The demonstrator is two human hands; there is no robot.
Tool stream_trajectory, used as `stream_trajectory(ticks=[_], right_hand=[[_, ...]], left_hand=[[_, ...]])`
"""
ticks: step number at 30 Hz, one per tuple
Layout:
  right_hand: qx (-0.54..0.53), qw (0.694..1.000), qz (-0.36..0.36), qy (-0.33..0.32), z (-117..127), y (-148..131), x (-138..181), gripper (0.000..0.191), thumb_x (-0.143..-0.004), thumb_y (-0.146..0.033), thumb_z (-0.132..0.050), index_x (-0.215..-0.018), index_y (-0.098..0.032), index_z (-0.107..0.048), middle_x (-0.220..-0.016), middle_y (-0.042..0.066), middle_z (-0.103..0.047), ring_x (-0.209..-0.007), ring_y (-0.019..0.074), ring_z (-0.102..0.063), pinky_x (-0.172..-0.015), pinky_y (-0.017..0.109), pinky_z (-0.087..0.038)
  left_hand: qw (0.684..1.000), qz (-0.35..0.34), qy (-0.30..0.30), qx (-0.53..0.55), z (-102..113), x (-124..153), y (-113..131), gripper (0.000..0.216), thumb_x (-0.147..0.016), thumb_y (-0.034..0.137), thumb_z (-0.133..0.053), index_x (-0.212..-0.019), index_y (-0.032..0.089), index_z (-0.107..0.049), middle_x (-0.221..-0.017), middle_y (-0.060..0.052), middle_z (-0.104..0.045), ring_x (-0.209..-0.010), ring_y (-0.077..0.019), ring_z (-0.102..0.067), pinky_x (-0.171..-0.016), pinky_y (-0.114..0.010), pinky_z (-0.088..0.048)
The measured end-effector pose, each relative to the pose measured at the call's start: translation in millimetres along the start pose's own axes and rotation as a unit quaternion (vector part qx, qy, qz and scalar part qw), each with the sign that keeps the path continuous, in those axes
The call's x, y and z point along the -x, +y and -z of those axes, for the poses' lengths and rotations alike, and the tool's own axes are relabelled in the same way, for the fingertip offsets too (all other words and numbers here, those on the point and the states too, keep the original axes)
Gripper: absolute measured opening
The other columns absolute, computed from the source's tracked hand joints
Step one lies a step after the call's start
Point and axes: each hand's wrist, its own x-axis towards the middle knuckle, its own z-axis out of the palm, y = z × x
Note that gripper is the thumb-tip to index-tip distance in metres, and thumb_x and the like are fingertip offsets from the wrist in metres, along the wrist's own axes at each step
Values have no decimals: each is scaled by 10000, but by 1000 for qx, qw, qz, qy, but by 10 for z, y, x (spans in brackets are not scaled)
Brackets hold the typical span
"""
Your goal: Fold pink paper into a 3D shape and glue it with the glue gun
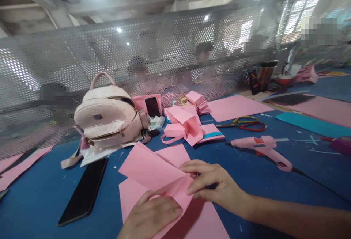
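A folded sheet of pink paper is between my hands, low in the middle of the view. My left hand lies over its near side with the fingers curled on the fold; the underside of the grip is hidden. At the right edge, my right hand pinches the paper between thumb and fingers. Beneath the folded piece, a larger flat pink sheet rests on the blue table. Several folded pink paper pieces, one with a blue stripe, sit just beyond my hands.
A pink glue gun with a black cord lies to the right, near scissors. On the left are a black phone and a pale backpack. A perforated metal screen runs behind; people sit beyond it.
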Motion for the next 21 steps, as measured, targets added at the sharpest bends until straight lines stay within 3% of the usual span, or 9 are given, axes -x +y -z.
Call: stream_trajectory(ticks=[6, 13, 19, 21], right_hand=[[4, 1000, 22, 11, -19, -37, -7, 113, -857, -396, -772, -940, -338, -822, -1228, 66, -715, -1166, 233, -620, -983, 365, -486], [66, 997, 42, 18, -4, -60, -8, 98, -864, -384, -764, -834, -313, -826, -1213, 69, -692, -1148, 246, -568, -951, 393, -477], [74, 997, 27, 25, -14, -27, 6, 114, -862, -412, -756, -829, -326, -823, -1217, 52, -678, -1154, 245, -541, -1000, 409, -436], [70, 997, 23, 33, -13, -5, 5, 136, -865, -436, -747, -837, -327, -824, -1209, 54, -675, -1141, 242, -546, -984, 399, -440]], left_hand=[[999, -27, 23, -27, 6, -88, 21, 336, -1101, 265, -297, -1262, 155, -571, -985, -38, -777, -1053, -69, -702, -1137, -221, -359], [999, -23, -15, -47, 32, -90, 47, 354, -1091, 315, -311, -1320, 185, -548, -972, -60, -785, -1001, -132, -733, -982, -257, -515], [992, -61, -8, -106, 73, -80, 30, 348, -1089, 258, -326, -1155, 137, -645, -1022, -50, -779, -1091, -96, -691, -1123, -240, -400], [988, -72, -19, -132, 62, -70, 25, 330, -1081, 296, -372, -1072, 176, -679, -1059, -39, -776, -1128, -98, -676, -1141, -248, -384]])
